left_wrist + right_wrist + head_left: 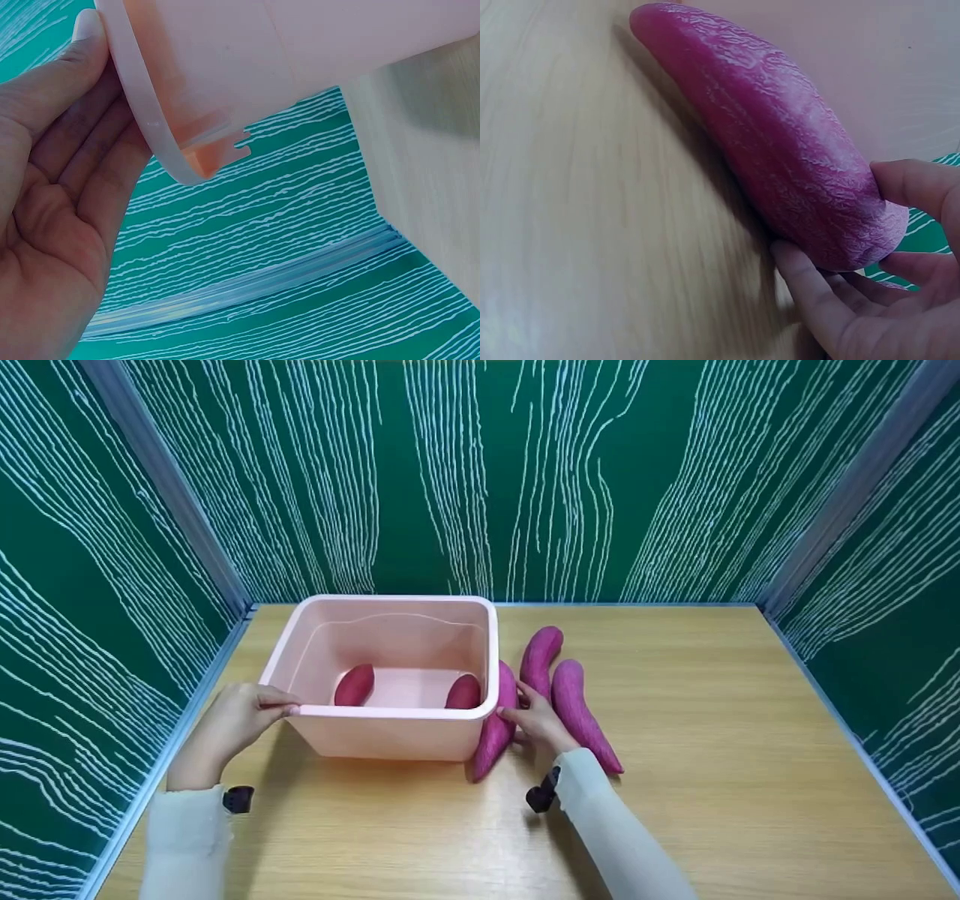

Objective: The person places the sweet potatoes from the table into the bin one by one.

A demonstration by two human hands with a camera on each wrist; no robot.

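Note:
My left hand (232, 727) pinches the front left corner of a pale pink plastic bin (390, 712); in the left wrist view, the thumb lies over its rim (142, 90) with the fingers beneath. Outside the bin's right wall, my right hand (541, 721) holds a long purple sweet potato (491, 744) by its thicker end. The right wrist view shows thumb and fingers on either side of this sweet potato (772, 127), its tapered end pointing away from the palm. Inside the bin lie two reddish sweet potatoes, one at left (355, 685) and one at right (464, 692), partly hidden by the front rim.
Two more purple sweet potatoes lie on the wooden table (720, 750) right of the bin: a curved one (541, 656) farther back and a long one (581, 712) beside my right hand. Green panels (667, 472) with white lines enclose the table's back and sides.

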